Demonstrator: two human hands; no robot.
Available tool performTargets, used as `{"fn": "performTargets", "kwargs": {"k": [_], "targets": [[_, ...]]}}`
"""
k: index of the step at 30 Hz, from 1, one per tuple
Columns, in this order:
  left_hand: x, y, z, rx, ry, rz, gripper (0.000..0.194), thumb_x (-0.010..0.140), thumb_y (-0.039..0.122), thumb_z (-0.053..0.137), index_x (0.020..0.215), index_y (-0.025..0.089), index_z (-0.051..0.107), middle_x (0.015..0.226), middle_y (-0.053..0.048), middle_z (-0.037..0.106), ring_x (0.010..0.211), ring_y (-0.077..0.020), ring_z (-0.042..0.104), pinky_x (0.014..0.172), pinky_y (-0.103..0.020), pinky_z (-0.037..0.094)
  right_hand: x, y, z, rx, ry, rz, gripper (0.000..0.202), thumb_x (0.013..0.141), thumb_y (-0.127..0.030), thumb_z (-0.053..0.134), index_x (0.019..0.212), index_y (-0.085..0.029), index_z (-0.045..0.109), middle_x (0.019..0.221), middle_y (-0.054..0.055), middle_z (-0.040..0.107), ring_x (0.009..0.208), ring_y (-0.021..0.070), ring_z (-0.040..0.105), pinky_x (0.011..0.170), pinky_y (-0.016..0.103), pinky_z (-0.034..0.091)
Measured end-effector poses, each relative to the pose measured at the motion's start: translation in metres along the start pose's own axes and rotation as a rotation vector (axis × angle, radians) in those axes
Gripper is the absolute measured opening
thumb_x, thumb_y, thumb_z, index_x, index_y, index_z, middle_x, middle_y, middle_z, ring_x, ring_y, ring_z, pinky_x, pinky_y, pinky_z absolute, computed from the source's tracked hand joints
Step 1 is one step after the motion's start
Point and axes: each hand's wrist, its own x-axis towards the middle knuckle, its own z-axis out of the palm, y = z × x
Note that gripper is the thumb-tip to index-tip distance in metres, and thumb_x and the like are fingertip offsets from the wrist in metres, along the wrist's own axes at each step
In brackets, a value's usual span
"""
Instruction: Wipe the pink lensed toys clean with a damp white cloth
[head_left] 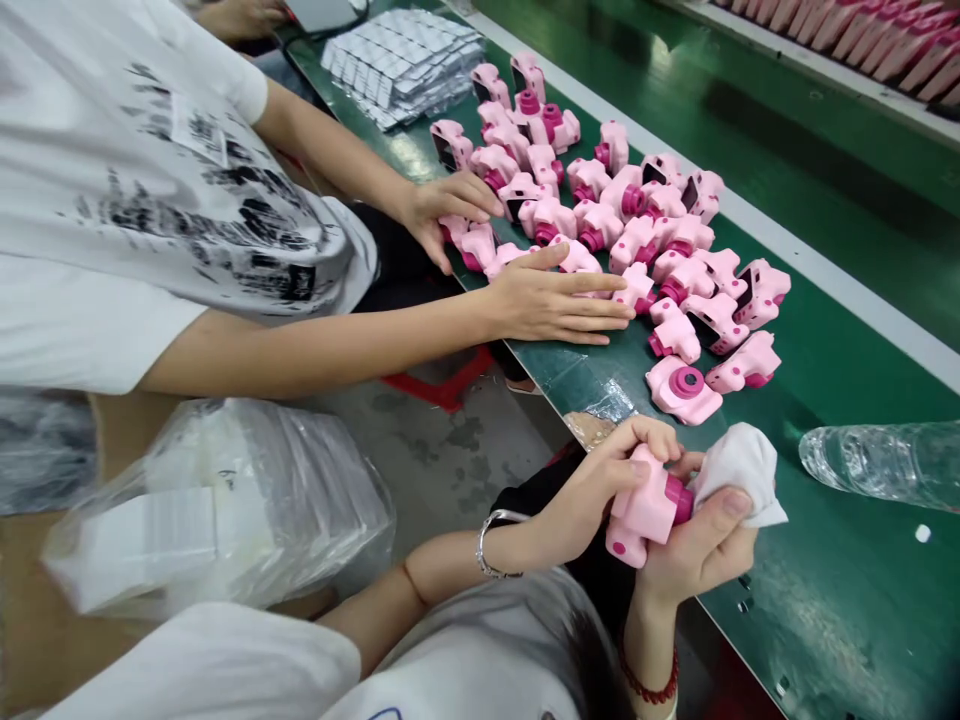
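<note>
My left hand (pixel 574 500), with a silver bracelet at the wrist, grips a pink toy camera (pixel 646 510) by its body. Its dark pink lens points toward my right hand (pixel 703 555). That hand, below a red bracelet, is closed around a bunched white cloth (pixel 741 468), which sits against or just beside the lens. Part of the camera is covered by my fingers. Closest on the green table lies another pink toy camera (pixel 679 388), lens up, at the near end of a large group of pink toy cameras (pixel 592 220).
Beside me, a co-worker's two hands (pixel 555 300) rest at the group's edge. A clear plastic bottle (pixel 885 462) lies at right. Flat printed packs (pixel 401 60) are stacked at the far end. A plastic bag of white pieces (pixel 247 500) stands left. Pink items (pixel 862 40) line the rack.
</note>
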Motion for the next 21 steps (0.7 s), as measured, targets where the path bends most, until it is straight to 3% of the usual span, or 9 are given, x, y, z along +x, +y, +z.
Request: {"fn": "performTargets", "kwargs": {"k": [4,9,14,17,19,21], "targets": [[0.001,0.012,0.005,0.011,-0.02,-0.032,0.019,0.095,0.047,0.061,0.091,0.028,0.061,0.097,-0.007,0.066,0.096,-0.0216,0.069,0.089,-0.038,0.062,-0.003,-0.003,0.006,0.159,0.183,0.012,0.023,0.1,-0.036,0.058,0.092,-0.017,0.068,0.085,0.006,0.062,0.073,0.0206,0.06,0.068,0.037,0.046],[0.0,0.019,0.01,-0.043,-0.006,-0.076,0.027,0.102,0.049,0.05,0.093,0.029,0.067,0.107,-0.005,0.076,0.127,-0.0236,0.067,0.117,-0.042,0.051,0.002,-0.014,0.01,0.276,0.17,-0.027,0.017,0.103,-0.026,0.052,0.104,-0.016,0.066,0.08,0.003,0.062,0.068,0.0186,0.061,0.059,0.033,0.046],[-0.003,0.012,0.022,-0.267,0.12,-0.166,0.029,0.096,0.055,0.066,0.092,0.026,0.071,0.125,-0.002,0.078,0.12,-0.0252,0.073,0.102,-0.04,0.062,0.01,-0.019,0.011,0.316,0.251,-0.031,0.022,0.104,-0.025,0.052,0.088,-0.016,0.064,0.073,0.001,0.057,0.064,0.0143,0.054,0.057,0.03,0.044],[-0.008,0.011,0.026,-0.305,0.232,-0.219,0.03,0.092,0.053,0.074,0.093,0.024,0.075,0.129,-0.006,0.077,0.128,-0.027,0.07,0.107,-0.043,0.06,0.012,-0.025,0.013,0.339,0.244,0.024,0.026,0.105,-0.027,0.05,0.085,-0.016,0.063,0.072,0.0,0.056,0.064,0.0137,0.054,0.056,0.03,0.043],[-0.008,0.012,0.024,-0.282,0.257,-0.172,0.025,0.087,0.05,0.081,0.091,0.025,0.079,0.125,-0.004,0.079,0.128,-0.0253,0.07,0.108,-0.041,0.059,0.013,-0.026,0.012,0.338,0.268,0.045,0.027,0.104,-0.029,0.052,0.083,-0.017,0.061,0.07,0.0,0.056,0.063,0.0141,0.053,0.055,0.031,0.042],[-0.005,0.016,0.018,-0.192,0.188,-0.055,0.019,0.085,0.044,0.084,0.093,0.027,0.081,0.122,-0.004,0.08,0.122,-0.0226,0.073,0.104,-0.037,0.06,0.015,-0.02,0.006,0.303,0.271,0.06,0.026,0.104,-0.033,0.051,0.084,-0.018,0.059,0.07,0.0,0.054,0.063,0.0154,0.051,0.055,0.032,0.042]]}}
